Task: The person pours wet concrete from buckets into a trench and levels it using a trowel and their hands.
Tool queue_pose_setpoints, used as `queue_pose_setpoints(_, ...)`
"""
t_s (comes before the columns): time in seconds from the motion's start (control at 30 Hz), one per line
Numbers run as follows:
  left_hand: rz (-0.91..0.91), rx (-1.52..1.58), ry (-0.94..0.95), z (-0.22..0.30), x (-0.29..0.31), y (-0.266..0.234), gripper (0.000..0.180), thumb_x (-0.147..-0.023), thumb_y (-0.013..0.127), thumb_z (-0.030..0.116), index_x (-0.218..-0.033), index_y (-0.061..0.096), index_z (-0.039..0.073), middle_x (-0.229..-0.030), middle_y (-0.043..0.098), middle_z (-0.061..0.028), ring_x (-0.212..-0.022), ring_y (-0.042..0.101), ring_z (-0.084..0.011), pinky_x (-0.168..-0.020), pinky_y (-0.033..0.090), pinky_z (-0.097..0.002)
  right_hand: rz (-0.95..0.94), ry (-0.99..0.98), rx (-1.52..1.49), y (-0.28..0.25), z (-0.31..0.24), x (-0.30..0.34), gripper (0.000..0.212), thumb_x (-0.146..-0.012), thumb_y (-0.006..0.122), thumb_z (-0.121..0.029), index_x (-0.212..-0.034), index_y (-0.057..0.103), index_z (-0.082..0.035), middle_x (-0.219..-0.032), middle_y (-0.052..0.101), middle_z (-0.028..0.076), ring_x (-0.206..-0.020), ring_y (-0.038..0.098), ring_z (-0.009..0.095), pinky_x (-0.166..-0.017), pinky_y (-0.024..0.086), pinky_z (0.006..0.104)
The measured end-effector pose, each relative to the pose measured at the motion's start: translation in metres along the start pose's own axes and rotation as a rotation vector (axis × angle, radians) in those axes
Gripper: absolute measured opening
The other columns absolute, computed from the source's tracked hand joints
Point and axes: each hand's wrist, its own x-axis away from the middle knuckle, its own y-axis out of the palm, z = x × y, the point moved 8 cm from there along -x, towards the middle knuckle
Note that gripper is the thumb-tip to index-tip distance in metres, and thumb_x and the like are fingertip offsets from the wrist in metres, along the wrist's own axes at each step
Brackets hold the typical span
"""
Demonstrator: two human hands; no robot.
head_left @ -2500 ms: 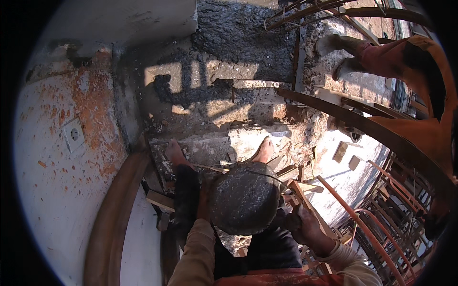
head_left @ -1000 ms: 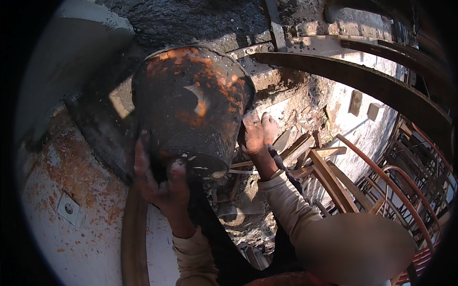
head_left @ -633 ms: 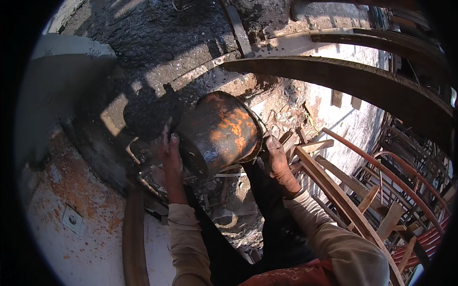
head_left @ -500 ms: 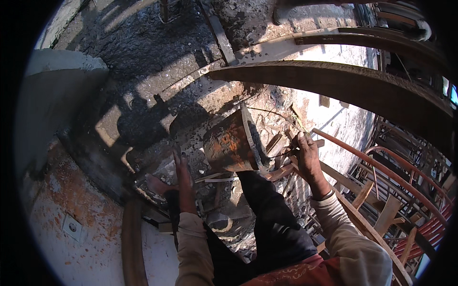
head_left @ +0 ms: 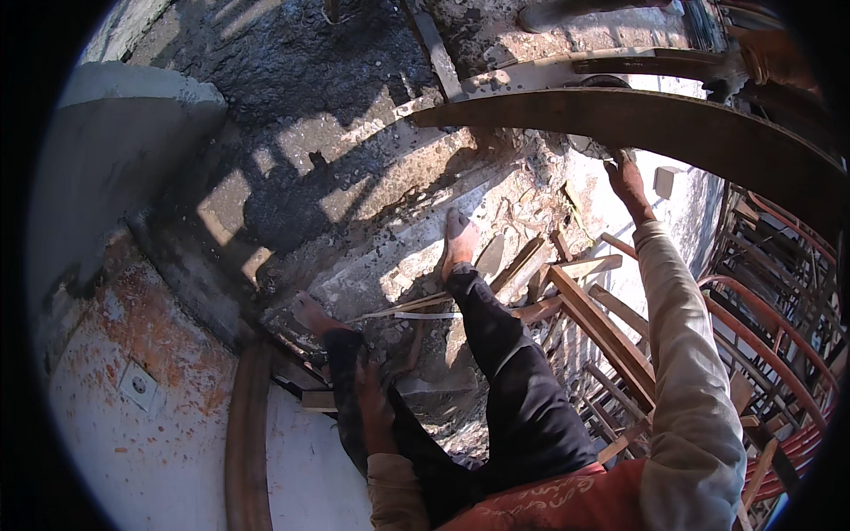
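My right hand [head_left: 625,180] is stretched up at the end of a pale sleeve. Its fingertips touch the lower rim of a dark metal pan [head_left: 591,144]. The pan is mostly hidden behind a curved rusty steel beam [head_left: 673,124], so the grip does not show. My left hand [head_left: 375,409] lies flat on my left thigh and holds nothing. My bare feet [head_left: 459,237] stand on a rough concrete ledge [head_left: 372,265], and my legs are in dark trousers.
Wet dark concrete [head_left: 292,62] covers the slab above. Loose wooden planks [head_left: 584,301] and red metal chair frames [head_left: 761,336] crowd the right side. A white, rust-stained wall [head_left: 133,416] with a socket is at left. Another person's foot [head_left: 553,13] stands at the top edge.
The pan rose from in front of my chest to the beam at the upper right. My right arm stretched up with it. My left hand let go and dropped to my thigh.
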Motion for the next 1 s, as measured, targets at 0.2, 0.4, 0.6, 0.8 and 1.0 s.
queue_pose_setpoints(0.2,0.038,-0.409,0.165,0.033,-0.031,-0.042,0.058,-0.093,0.055,0.016,-0.144,0.036,-0.004,-0.145,0.044,-0.0148,-0.13,0.046,-0.0261,-0.11,0.033,-0.0352,-0.649,0.223,-0.845,0.034,-0.098,0.188,0.036,-0.094,0.058,-0.024,-0.124,0.056,-0.004,-0.098,0.068,0.008,-0.088,0.063,0.017,-0.079,0.05,0.032)
queue_pose_setpoints(0.4,0.121,-0.202,0.136,0.068,-0.042,-0.093,0.058,-0.092,0.059,0.015,-0.143,0.039,-0.003,-0.134,0.053,-0.0137,-0.124,0.05,-0.0216,-0.105,0.038,-0.0334,-0.912,0.107,-0.348,0.064,-0.134,0.455,0.037,-0.091,0.063,-0.03,-0.114,0.064,0.0,-0.104,0.067,0.016,-0.097,0.065,0.027,-0.085,0.05,0.037)
queue_pose_setpoints(0.6,0.167,-0.223,-0.017,0.065,-0.03,-0.102,0.054,-0.093,0.059,0.015,-0.141,0.041,-0.001,-0.133,0.053,-0.0121,-0.117,0.055,-0.0197,-0.1,0.042,-0.0308,-0.959,0.305,-0.641,0.107,-0.221,0.489,0.04,-0.091,0.062,-0.033,-0.115,0.063,0.0,-0.107,0.067,0.017,-0.103,0.063,0.03,-0.09,0.048,0.0379)
queue_pose_setpoints(0.8,0.086,-0.209,0.041,0.097,-0.018,-0.096,0.049,-0.093,0.054,0.01,-0.139,0.043,-0.003,-0.129,0.056,-0.0132,-0.114,0.057,-0.0208,-0.101,0.042,-0.0314,-0.674,0.219,-0.711,0.207,-0.299,0.393,0.046,-0.091,0.06,-0.038,-0.121,0.06,-0.004,-0.118,0.061,0.022,-0.115,0.057,0.036,-0.096,0.045,0.0432)
queue_pose_setpoints(1.0,0.119,-0.59,0.186,0.169,0.005,-0.081,0.047,-0.088,0.052,0.003,-0.134,0.048,-0.006,-0.13,0.056,-0.0156,-0.118,0.055,-0.0221,-0.102,0.042,-0.0336,-0.608,-0.075,-0.267,0.285,-0.374,0.328,0.054,-0.09,0.058,-0.05,-0.13,0.057,-0.014,-0.135,0.047,0.019,-0.127,0.042,0.038,-0.104,0.035,0.0506)
